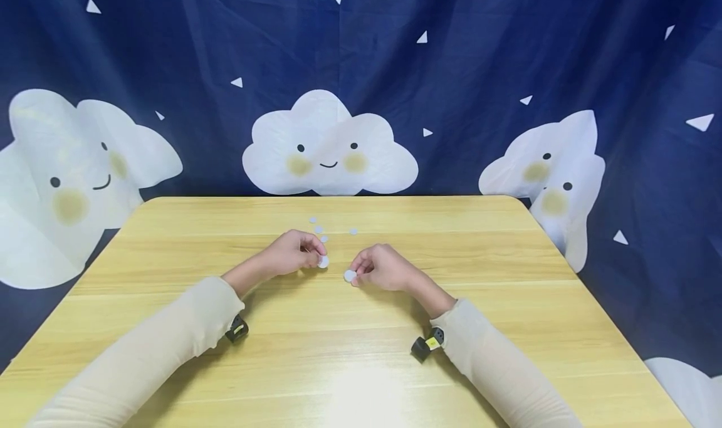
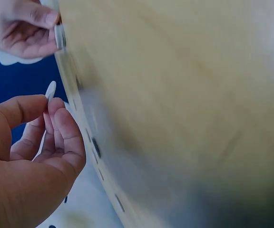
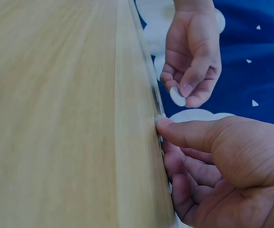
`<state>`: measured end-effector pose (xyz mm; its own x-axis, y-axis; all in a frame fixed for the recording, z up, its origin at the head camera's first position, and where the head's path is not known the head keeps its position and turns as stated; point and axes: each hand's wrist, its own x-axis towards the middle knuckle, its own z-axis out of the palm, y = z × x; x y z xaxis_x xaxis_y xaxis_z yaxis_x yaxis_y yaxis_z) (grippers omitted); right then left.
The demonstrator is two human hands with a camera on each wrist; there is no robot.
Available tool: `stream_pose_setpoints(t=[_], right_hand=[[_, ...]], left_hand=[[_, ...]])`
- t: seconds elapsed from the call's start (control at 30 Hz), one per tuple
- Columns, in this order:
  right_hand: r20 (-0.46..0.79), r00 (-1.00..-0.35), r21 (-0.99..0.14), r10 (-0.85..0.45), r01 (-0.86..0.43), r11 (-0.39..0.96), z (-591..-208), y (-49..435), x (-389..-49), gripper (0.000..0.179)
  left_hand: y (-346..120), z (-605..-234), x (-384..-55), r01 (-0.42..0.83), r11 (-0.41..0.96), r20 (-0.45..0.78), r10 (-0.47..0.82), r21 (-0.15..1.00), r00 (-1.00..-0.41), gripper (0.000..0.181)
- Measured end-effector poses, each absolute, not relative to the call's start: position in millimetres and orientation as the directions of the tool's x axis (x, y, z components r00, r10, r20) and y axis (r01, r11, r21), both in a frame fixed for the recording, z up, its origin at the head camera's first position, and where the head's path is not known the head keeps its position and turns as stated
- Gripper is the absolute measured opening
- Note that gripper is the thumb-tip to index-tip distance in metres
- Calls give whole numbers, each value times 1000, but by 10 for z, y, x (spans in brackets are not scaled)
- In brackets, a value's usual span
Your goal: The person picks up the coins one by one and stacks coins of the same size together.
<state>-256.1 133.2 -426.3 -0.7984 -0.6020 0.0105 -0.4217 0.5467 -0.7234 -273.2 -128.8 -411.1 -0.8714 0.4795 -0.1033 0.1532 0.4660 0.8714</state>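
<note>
Between the thumb and fingertips of my left hand (image 1: 296, 252) is a small white round disc (image 1: 323, 262). It stands edge-up in the left wrist view, where the left hand (image 2: 37, 147) fills the lower left. My right hand (image 1: 383, 268) pinches a white disc (image 1: 350, 276) close over the table, a short way to the right. From the left wrist, the piece in the right hand (image 2: 25, 28) looks thick and layered, like discs stacked together (image 2: 60, 36). The right wrist view shows the left hand's disc (image 3: 177, 97) clear of the tabletop, with the right thumb (image 3: 189, 133) in front.
Several loose white discs lie flat beyond the hands, one (image 1: 318, 229) behind the left hand and another (image 1: 353, 231) farther right. The light wooden table (image 1: 316, 365) ends at a dark blue curtain (image 1: 383, 58) with cloud prints. Each wrist wears a small black camera (image 1: 237, 329).
</note>
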Motion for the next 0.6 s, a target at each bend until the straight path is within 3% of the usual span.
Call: stream_pose_setpoints(t=[0.6], right_hand=[[24,-791,-729,-611,-433,531,-4259,1330,-2562,10]], left_hand=[[-1035,-4145,-2529,73,390,-154,519,918,-841,16]])
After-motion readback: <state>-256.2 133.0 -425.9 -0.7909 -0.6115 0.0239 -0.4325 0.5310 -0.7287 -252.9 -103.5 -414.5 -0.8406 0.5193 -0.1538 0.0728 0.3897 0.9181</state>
